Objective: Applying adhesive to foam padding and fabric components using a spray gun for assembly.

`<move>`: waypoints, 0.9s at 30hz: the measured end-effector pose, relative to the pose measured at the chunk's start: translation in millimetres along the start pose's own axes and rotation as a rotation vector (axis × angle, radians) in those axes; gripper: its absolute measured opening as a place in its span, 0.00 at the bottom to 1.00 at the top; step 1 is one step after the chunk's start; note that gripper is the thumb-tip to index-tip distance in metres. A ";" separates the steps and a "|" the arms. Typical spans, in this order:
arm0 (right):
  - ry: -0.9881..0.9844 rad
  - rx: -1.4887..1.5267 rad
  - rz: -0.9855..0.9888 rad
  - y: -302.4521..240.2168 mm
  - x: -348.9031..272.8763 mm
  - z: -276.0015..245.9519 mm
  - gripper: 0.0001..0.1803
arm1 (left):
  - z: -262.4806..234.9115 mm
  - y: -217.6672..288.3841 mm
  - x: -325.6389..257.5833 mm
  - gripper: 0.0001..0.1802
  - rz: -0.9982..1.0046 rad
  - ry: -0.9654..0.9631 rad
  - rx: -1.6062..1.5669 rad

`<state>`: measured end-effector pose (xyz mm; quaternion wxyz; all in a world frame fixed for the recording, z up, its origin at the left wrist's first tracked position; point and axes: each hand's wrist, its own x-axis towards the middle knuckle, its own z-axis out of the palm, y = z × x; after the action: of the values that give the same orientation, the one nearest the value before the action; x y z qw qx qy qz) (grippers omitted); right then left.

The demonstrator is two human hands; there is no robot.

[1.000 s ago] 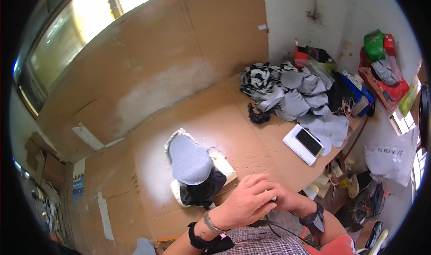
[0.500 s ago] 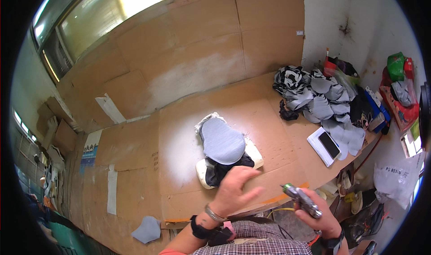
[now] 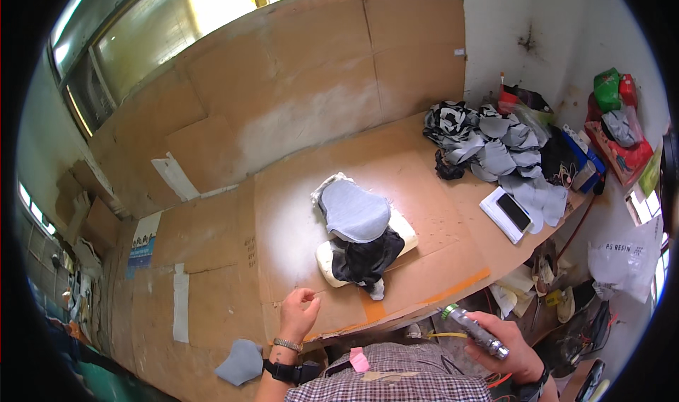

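My right hand [image 3: 513, 349] is wrapped round a silver spray gun [image 3: 477, 332] with a green ring near its tip, held at the front of the table. My left hand [image 3: 298, 313] is over the table's front edge, fingers loosely curved, thumb and forefinger slightly apart, nothing visible between them. Beyond it, a curved grey fabric piece [image 3: 353, 209] lies over a cream padded block [image 3: 403, 236]. Black cloth [image 3: 366, 260] hangs out from under the grey piece toward me. Another grey piece [image 3: 239, 363] lies near my left wrist at the front edge.
Brown cardboard [image 3: 212, 289] covers the table, with more standing behind as a backboard [image 3: 304, 83]. At the back right lies a heap of grey and black fabric pieces [image 3: 495, 144]. A phone [image 3: 514, 212] rests on a white notepad [image 3: 493, 207]. Clutter sits below the right edge.
My left hand has drawn back left, away from the block, its spread fingers now curved in. More black cloth shows in front of the grey piece. The spray gun stays in my right hand.
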<state>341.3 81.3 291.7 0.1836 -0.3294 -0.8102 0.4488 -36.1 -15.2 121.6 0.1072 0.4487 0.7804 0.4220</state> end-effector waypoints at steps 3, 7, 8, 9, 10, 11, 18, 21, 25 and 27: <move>0.072 0.069 0.064 12.1 -13.0 -14.5 0.30 | 0.2 -6.3 -7.0 0.11 -0.056 -0.024 0.002; 0.178 0.091 -0.054 37.6 -21.1 -39.3 0.30 | 2.8 -17.5 -7.8 0.11 -0.085 -0.083 0.006; 0.186 0.127 -0.052 44.6 -22.4 -46.4 0.30 | 2.0 -18.6 -7.4 0.12 -0.103 -0.099 0.062; 0.201 0.156 -0.076 52.3 -22.5 -53.4 0.29 | 2.2 -18.6 -5.9 0.12 -0.132 -0.111 0.124; 0.198 0.190 -0.081 59.9 -23.8 -61.3 0.29 | 2.5 -17.1 -3.8 0.12 -0.086 -0.142 0.138; 0.188 0.231 -0.078 67.0 -25.5 -68.5 0.29 | 2.5 -14.6 -2.0 0.13 -0.132 -0.173 0.147; 0.107 0.227 -0.111 99.7 -25.1 -106.5 0.30 | 20.5 18.2 14.9 0.19 -0.244 -0.413 0.233; 0.071 0.234 -0.171 95.0 -9.9 -120.7 0.30 | 29.8 24.8 19.8 0.21 -0.320 -0.484 0.185; 0.000 0.126 -0.129 59.2 17.5 -139.8 0.30 | 35.4 22.2 16.7 0.22 -0.301 -0.497 0.170; -0.124 0.115 -0.071 34.0 35.3 -147.4 0.31 | 36.2 17.1 13.0 0.22 -0.332 -0.468 0.144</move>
<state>416.0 208.3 341.0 0.1673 -0.2610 -0.8040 0.5074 -13.4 19.5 114.8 0.3197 0.4067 0.8251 0.2271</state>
